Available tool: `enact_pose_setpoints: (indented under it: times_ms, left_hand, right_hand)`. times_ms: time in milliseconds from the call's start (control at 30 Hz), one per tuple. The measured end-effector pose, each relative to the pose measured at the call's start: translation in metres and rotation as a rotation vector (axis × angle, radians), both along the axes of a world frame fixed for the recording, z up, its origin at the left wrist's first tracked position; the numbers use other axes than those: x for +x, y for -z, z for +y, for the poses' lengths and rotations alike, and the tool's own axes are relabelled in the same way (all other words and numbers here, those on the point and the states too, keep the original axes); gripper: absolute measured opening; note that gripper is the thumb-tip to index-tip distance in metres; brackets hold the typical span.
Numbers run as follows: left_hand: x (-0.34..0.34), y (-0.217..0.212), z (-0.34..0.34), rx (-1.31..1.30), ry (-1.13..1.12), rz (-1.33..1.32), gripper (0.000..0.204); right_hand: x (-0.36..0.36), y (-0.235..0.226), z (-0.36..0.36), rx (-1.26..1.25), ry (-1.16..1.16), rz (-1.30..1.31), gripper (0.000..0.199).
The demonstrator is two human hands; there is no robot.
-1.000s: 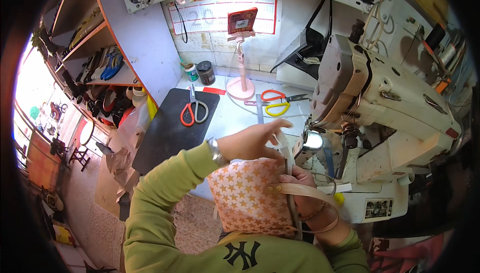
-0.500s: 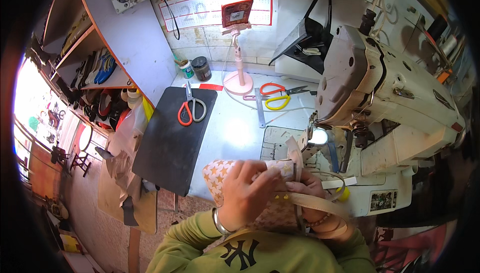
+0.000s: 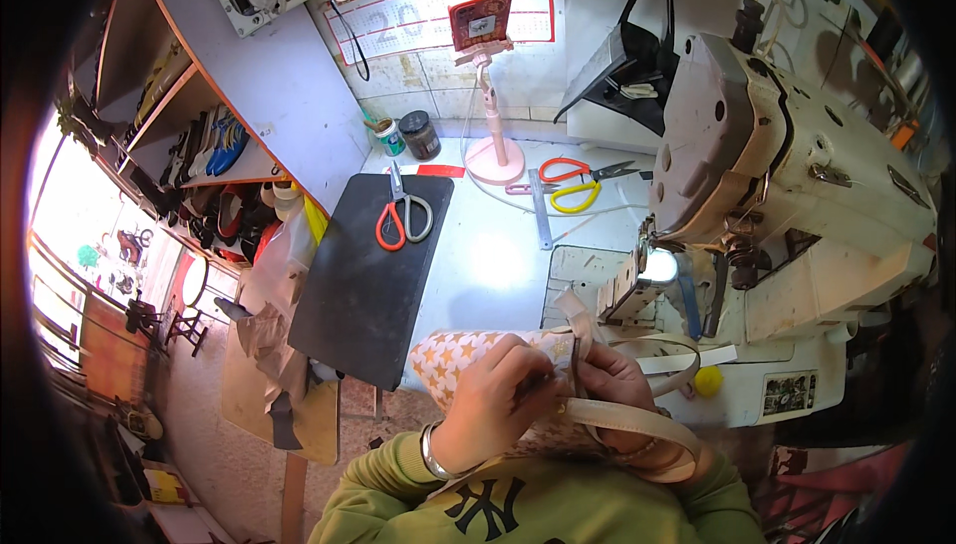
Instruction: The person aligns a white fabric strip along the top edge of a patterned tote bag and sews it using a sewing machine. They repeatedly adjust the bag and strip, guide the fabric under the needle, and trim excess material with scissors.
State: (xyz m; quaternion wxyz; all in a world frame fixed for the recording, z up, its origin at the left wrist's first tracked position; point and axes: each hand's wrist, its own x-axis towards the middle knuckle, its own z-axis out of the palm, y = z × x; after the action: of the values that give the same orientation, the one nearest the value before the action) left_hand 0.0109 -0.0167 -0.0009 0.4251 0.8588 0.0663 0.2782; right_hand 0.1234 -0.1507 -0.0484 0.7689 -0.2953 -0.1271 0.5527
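Observation:
A white handbag (image 3: 443, 357) with gold stars lies at the lower middle, close against my body. My left hand (image 3: 495, 400) is closed over its near side, fingertips bunched at the opening; whatever small part they pinch is hidden. My right hand (image 3: 614, 385) grips the opposite edge, thumb on top and fingers out of sight inside or behind it. A beige strap handle (image 3: 637, 421) loops over my right wrist. A pale strip (image 3: 575, 313) stands up from the bag's far edge, beside the sewing machine (image 3: 787, 165).
A black mat (image 3: 363, 285) carries scissors with red and grey handles (image 3: 403, 223). Farther right are a metal ruler (image 3: 541, 210), red-and-yellow-handled scissors (image 3: 576, 185) and a pink phone stand (image 3: 494, 150). Two jars (image 3: 419, 136) stand near the wall. A yellow ball (image 3: 708, 381) sits by the machine.
The surroundings appear shifted slightly right in the view. My left fingers have curled in closer to the bag's opening, and my right thumb now shows more plainly on its edge.

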Motion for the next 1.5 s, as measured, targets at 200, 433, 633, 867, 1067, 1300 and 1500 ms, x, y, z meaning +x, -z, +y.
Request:
enact_pose_setpoints:
  times_ms: [200,433,633,867,1067,1300,1500]
  left_hand:
    - [-0.011,-0.003,-0.002,-0.075,0.046,0.053,0.022]
    - [-0.024,0.004,0.001,-0.402,0.141,0.092,0.023]
    - [-0.025,0.004,0.000,-0.558,0.215,0.050,0.025]
    - [-0.026,0.000,-0.005,-0.692,0.214,0.067,0.020]
    - [-0.017,-0.006,-0.009,-0.685,0.212,0.028,0.028]
    - [-0.009,-0.040,-0.004,-0.597,0.116,-0.112,0.030]
    - [-0.003,-0.038,0.012,-0.525,-0.024,-0.045,0.029]
  right_hand:
    - [-0.006,-0.001,0.001,0.090,-0.020,-0.037,0.030]
    - [-0.012,-0.004,0.005,0.044,-0.109,-0.016,0.031]
    - [-0.019,-0.002,0.007,0.097,-0.090,-0.021,0.030]
    - [-0.024,0.003,0.007,0.254,-0.020,-0.014,0.029]
    - [-0.023,-0.002,0.015,0.321,0.013,-0.149,0.029]
    - [-0.017,-0.045,0.026,0.202,0.063,-0.315,0.021]
    - [-0.017,-0.052,0.048,0.083,0.167,-0.555,0.020]
